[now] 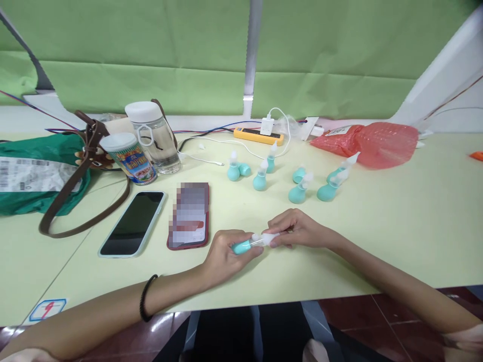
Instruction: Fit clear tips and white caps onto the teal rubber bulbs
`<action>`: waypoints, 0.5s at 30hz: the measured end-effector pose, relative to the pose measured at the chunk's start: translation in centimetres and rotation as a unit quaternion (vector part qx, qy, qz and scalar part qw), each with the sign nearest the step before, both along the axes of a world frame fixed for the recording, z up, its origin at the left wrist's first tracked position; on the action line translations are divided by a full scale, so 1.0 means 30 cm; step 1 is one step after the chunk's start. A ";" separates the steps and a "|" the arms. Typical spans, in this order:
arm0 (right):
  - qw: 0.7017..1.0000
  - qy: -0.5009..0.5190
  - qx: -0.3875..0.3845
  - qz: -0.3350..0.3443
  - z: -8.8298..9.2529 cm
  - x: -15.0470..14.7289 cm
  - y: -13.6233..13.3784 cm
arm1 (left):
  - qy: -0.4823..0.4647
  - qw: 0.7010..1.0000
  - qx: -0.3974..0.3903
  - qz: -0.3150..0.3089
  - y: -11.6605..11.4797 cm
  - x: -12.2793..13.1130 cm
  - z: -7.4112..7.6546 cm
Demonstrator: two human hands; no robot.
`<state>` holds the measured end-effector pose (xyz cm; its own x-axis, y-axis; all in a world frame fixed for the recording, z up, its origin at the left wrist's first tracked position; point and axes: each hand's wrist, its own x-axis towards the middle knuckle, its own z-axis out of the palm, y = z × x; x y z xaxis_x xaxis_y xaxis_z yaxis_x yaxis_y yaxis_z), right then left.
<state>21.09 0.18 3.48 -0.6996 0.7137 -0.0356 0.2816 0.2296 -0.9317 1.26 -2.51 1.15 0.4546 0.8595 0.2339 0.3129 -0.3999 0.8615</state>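
Near the table's front edge, my left hand (226,254) is closed around the teal bulb of a nasal aspirator (242,247), which lies tilted to the right. My right hand (298,229) pinches its white tip (268,238) at the other end. Between the two, a clear middle section shows. Beyond my hands stand several similar teal aspirators, among them one on the left (233,172), one in the middle (260,181) and one nearer my right hand (298,194). Some have long pointed tips, like the aspirator (327,191) farther right.
Two phones, one dark-screened (133,223) and one red-cased (189,216), lie left of my hands. Behind them are a snack canister (130,160), a clear bottle (160,143), a brown strap (66,211) and a green package (41,171). A yellow power strip (245,134) and red bag (388,143) lie at the back.
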 end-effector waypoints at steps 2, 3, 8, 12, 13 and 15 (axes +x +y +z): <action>1.000 -0.001 -0.005 0.001 -0.002 -0.001 0.001 | 0.002 1.000 0.002 -0.001 0.000 0.000 -0.003; 1.000 -0.001 -0.005 0.000 -0.004 -0.002 0.002 | 0.002 1.000 0.003 -0.001 0.000 0.000 -0.005; 1.000 0.001 -0.012 0.005 -0.015 -0.003 0.006 | 0.013 1.000 0.015 -0.006 0.003 -0.003 -0.015; 1.000 -0.001 -0.005 0.006 -0.021 0.000 0.008 | 0.018 1.000 0.018 -0.006 0.003 -0.004 -0.016; 1.000 -0.001 0.000 0.005 -0.021 0.002 0.009 | 0.016 1.000 0.017 -0.007 0.003 -0.003 -0.014; 1.000 0.004 0.016 -0.001 -0.018 0.004 0.011 | 0.005 1.000 0.011 -0.012 0.003 -0.002 -0.009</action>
<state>21.20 0.53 2.95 -0.6978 0.7162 -0.0068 0.2751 0.2593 -0.9258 1.20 -2.41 0.89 0.4780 0.8428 0.2474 0.3110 -0.4259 0.8497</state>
